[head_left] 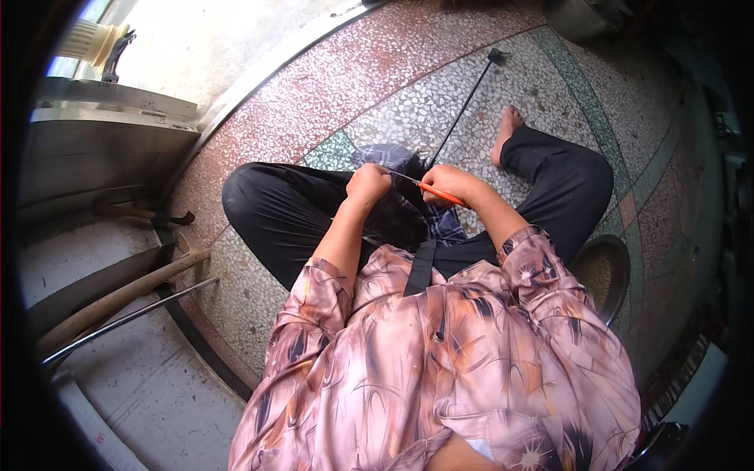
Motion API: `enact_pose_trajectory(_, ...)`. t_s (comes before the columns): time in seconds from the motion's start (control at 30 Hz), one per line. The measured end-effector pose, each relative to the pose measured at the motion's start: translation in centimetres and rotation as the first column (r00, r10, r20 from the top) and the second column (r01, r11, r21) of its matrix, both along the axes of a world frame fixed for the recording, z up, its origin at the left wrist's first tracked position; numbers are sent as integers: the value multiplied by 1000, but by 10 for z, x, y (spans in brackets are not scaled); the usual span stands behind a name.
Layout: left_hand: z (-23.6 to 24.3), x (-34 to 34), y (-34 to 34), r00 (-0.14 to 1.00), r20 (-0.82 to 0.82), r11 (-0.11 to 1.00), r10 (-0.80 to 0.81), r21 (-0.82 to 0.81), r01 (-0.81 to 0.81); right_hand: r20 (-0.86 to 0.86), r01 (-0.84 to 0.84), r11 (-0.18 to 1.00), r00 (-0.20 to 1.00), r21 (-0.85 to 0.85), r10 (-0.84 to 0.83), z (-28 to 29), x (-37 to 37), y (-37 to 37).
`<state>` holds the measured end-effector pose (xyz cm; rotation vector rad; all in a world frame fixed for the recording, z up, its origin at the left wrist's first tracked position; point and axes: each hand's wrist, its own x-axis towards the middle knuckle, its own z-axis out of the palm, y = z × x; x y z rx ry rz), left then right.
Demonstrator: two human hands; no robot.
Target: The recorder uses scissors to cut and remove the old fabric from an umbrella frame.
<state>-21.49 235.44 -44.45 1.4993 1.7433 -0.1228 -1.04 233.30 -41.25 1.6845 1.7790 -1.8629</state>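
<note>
Basically, everything lies along one slanting line between the two hands; the orange-handled tool (448, 195) has its handle in the right hand (452, 185), its thin metal part pointing leftward and slightly away from the body; its far end reaches the left hand (369, 185), so the right hand is nearer the handle and the left nearer the tip. The right fingers are folded on the handle; the left fingers are curled in tight, though I cannot tell whether they pinch the tip, the cloth or something finer. The plaid cloth (390, 155) lies just beyond and below the metal, bunched between the knees of the black trousers (271, 206); past it, a thin black rod (465, 106) slants away over the speckled floor (408, 118).
</note>
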Motion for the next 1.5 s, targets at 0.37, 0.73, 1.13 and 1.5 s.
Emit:
enact_pose_trajectory(0.37, 7, 7, -2, 1000, -22, 999, -17, -28, 16, -2, 30, 996, 1000, -80, -30, 1, -1, 3)
enact_pose_trajectory(0.73, 11, 7, 0, 997, -37, 996, -69, -57, 67, 10, 26, 978, 1000, 208, -29, -20, -6, 1)
enact_pose_trajectory(1.13, 26, 37, -67, 766, 109, 774, -633, 105, 624, -191, 310, 740, 951, 597, -243, -44, -13, 12)
enact_pose_trajectory(1.5, 42, 51, -98, 523, 245, 577, -816, 306, 757, 157, 54, 851, 975, 522, -158, -101, -45, 23)
